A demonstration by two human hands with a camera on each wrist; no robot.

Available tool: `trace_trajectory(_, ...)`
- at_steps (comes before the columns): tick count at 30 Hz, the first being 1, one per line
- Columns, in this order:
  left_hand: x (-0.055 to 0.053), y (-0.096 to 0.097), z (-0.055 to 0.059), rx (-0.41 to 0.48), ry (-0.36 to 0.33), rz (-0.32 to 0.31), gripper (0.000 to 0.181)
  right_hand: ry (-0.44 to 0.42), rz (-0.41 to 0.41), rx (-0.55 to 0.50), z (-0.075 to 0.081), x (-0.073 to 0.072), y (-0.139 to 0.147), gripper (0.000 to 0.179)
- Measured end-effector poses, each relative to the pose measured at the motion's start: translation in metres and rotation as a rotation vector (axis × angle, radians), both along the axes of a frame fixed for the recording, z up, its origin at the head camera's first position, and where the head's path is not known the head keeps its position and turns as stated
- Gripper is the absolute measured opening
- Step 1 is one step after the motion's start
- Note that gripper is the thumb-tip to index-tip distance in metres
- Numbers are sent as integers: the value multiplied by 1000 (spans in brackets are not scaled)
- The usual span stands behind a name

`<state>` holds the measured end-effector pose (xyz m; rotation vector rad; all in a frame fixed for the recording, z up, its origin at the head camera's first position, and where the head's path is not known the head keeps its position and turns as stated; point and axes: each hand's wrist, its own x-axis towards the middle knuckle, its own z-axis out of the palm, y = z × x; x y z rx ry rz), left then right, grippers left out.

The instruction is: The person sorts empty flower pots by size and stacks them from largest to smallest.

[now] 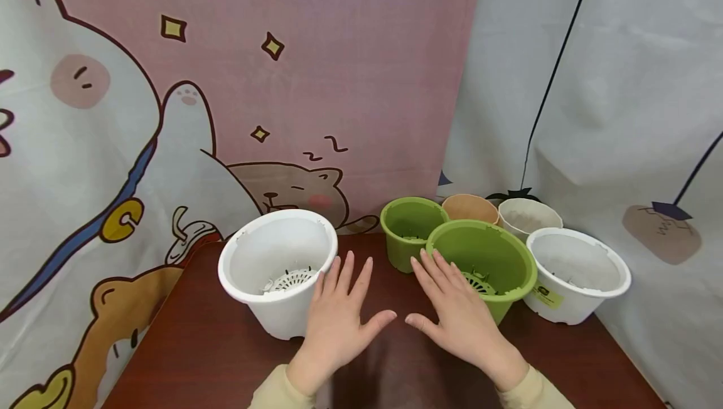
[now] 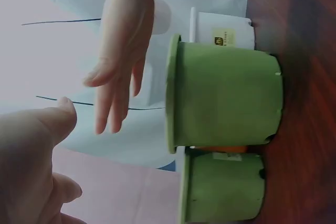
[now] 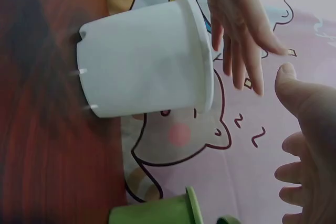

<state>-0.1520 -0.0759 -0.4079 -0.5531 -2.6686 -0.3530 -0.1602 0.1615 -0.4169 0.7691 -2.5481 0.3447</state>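
Observation:
Both hands hover over the table with fingers spread and nothing held. In the head view my left hand (image 1: pixel 339 321) is nearest the large white pot (image 1: pixel 277 271), overlapping its right side. My right hand (image 1: pixel 460 315) appears in front of the large green pot (image 1: pixel 486 258), whose slotted bottom partly shows. The thumbs point toward each other with a gap between them. From the left wrist, the green pot (image 2: pixel 226 98) stands upright, apart from the right hand (image 2: pixel 123 56). The right wrist view shows the white pot (image 3: pixel 147 59) below the left hand (image 3: pixel 241 35), not touching it.
Behind the large green pot stand a smaller green pot (image 1: pixel 412 233), an orange pot (image 1: pixel 469 209) and a cream pot (image 1: pixel 529 216). A second white pot (image 1: pixel 576 277) with a yellow-green label is at the right. A printed cloth (image 1: pixel 350 70) hangs behind the dark red table (image 1: pixel 198 346).

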Motion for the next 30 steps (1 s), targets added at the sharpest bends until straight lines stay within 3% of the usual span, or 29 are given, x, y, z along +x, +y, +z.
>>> trace_trajectory(6,-1,-13,12,11,47,4,88,30,-23,-11,5,-2,12,87)
trace_trajectory(17,-10,-51,19,-19,77,89,88,2,-88,-12,7,-2,37,86)
trace_trajectory(30,-15,-95,26,-41,34,190,88,-6,-158,7,1,-5,70,87)
